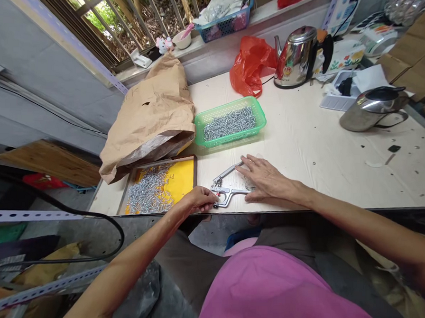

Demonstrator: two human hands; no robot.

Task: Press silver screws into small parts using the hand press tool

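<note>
A pair of metal spring-loaded pliers (pixel 228 192) lies near the table's front edge, handles spread apart, with a small red part at its jaw. My right hand (pixel 264 180) lies across the handle ends, fingers over the upper handle and thumb side by the lower one, holding them. At the jaw end, my left hand (pixel 203 200) is closed in a pinch; whatever sits between its fingertips is hidden. Left of that hand stands a shallow tray (pixel 195 170) with a yellow bottom, holding many small silvery metal pieces (pixel 150 193).
Behind the pliers is a green plastic basket (pixel 231 143) full of similar metal pieces. A brown paper bag (pixel 154 104) slumps at the left. Farther back are a red plastic bag (pixel 251 63) and a kettle (pixel 296 59). A steel jug (pixel 370 110) stands right.
</note>
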